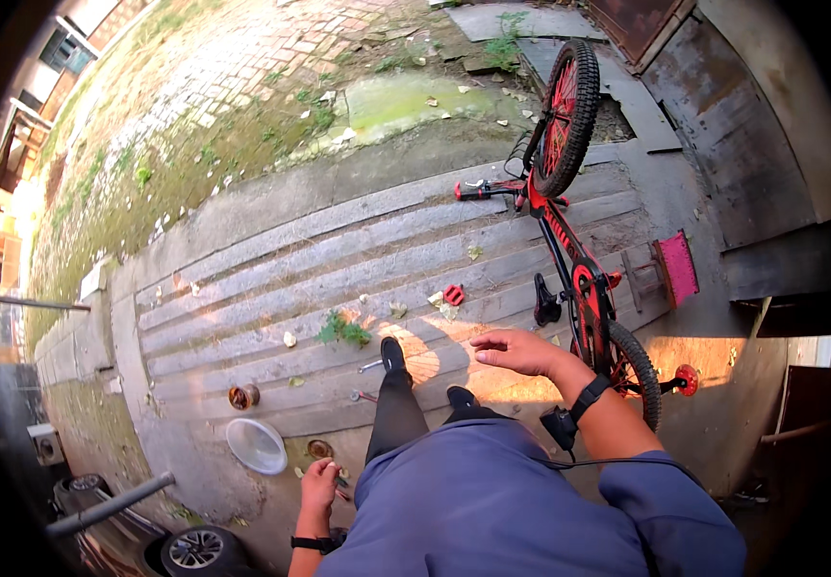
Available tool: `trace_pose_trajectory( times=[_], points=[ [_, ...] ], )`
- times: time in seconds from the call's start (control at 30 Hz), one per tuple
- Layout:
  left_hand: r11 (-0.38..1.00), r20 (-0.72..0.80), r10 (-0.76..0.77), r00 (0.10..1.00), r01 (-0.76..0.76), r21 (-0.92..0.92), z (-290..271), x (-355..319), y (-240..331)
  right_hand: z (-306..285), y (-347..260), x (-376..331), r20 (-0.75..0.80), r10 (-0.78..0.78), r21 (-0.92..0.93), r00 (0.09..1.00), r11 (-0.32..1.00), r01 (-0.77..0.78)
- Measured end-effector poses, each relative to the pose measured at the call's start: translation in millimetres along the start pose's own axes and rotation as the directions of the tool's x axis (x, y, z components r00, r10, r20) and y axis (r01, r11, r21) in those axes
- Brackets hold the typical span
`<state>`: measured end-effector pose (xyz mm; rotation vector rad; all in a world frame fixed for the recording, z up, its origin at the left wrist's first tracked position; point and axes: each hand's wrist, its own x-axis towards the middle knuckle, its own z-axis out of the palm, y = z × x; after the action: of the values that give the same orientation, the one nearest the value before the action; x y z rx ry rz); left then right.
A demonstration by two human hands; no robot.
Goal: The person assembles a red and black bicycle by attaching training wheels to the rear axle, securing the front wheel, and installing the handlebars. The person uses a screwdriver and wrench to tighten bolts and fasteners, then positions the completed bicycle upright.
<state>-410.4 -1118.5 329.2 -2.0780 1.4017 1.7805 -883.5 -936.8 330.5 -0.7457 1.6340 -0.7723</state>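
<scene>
My right hand reaches out beside the rear of a small red and black bicycle. Its fingers are stretched out, and nothing shows in it. The bicycle appears turned over, its black saddle and handlebar low against the ground. A red training wheel sticks out by the rear wheel. My left hand hangs low on the left with fingers curled together; what they hold, if anything, I cannot make out. Small red and dark pieces show right beside it. A red pedal lies on the slabs.
Left of my feet are a white plastic basin, a tin and a small round brown dish. Tools lie near my shoes. A pink-topped stool stands beyond the bicycle. A metal pole and parked car are lower left.
</scene>
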Motion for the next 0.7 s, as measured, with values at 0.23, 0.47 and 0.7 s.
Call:
trace_pose_trajectory(
  times=[0.23, 0.47, 0.7],
  points=[
    [0.931, 0.122, 0.192, 0.974, -0.22, 0.29, -50.9, 124.8, 183.5, -44.5, -53.5, 35.7, -0.246, 0.081, 0.288, 0.966, 0.957, -0.006],
    [0.75, 0.32, 0.349, 0.881, -0.467, 0.469, 0.1, 228.0, 389.7, -57.6, -7.4, 59.9, -0.322, 0.403, 0.645, 0.857, 0.756, -0.113],
    [0.592, 0.561, 0.307, 0.768, -0.616, 0.519, 131.1, 269.7, 551.9, -60.4, 30.6, 90.3, -0.314, 0.723, 0.907, 0.615, 0.42, -0.03]
  ],
)
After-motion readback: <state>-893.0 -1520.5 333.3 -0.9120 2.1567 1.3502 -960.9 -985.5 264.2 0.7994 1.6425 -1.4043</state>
